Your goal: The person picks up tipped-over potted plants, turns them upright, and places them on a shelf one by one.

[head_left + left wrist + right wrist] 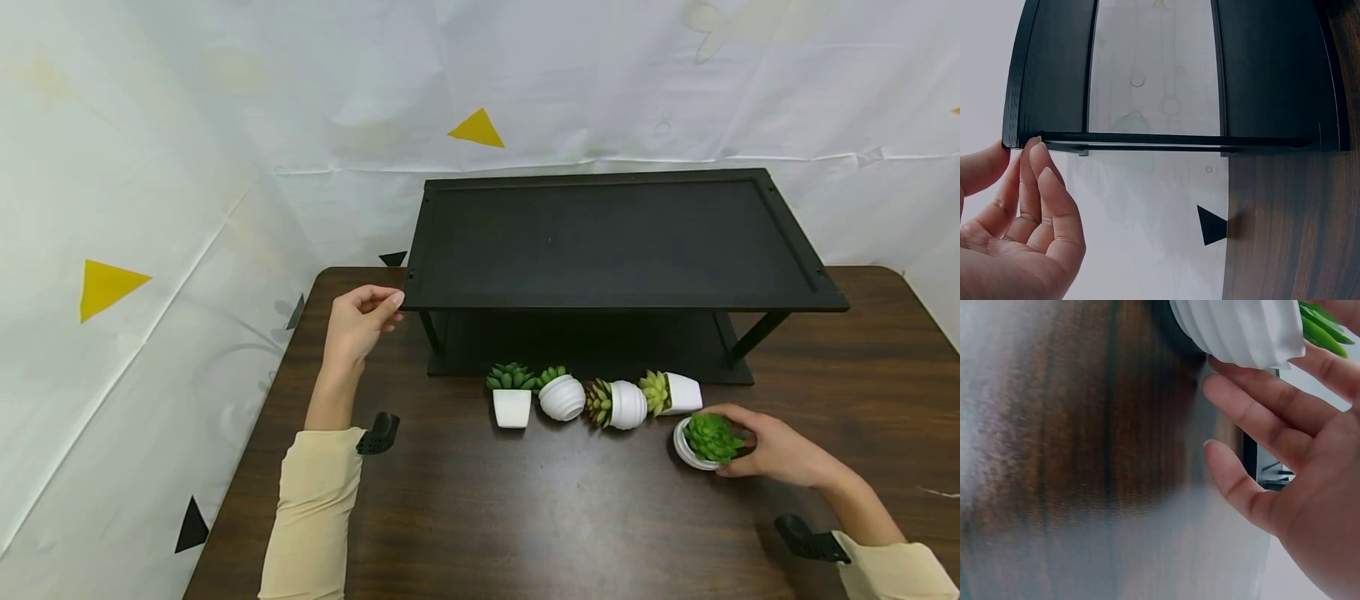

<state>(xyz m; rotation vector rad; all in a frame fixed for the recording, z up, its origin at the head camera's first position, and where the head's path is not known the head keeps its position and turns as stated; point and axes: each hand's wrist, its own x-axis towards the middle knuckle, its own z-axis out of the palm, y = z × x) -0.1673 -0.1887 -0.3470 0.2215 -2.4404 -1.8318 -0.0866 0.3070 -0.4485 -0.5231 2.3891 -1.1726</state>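
A black two-tier shelf (622, 242) stands at the back of the table. At the front left corner of its top board, my left hand (360, 321) pinches the edge between thumb and fingertips, as the left wrist view of the shelf (1054, 81) also shows. My right hand (780, 446) holds a small potted succulent (712, 437) with bright green leaves, thumb and fingers around its white pot. The ribbed side of that pot (1241, 331) fills the top of the right wrist view. The pot stands upright on the table, right of the other plants.
Along the shelf's front lie a dark green succulent in a square pot (512, 408), a tipped round pot (562, 397), a sideways ribbed pot (628, 405) and a sideways white pot (682, 393). Brown wooden table (525, 525); white sheets (600, 83) hang behind and left.
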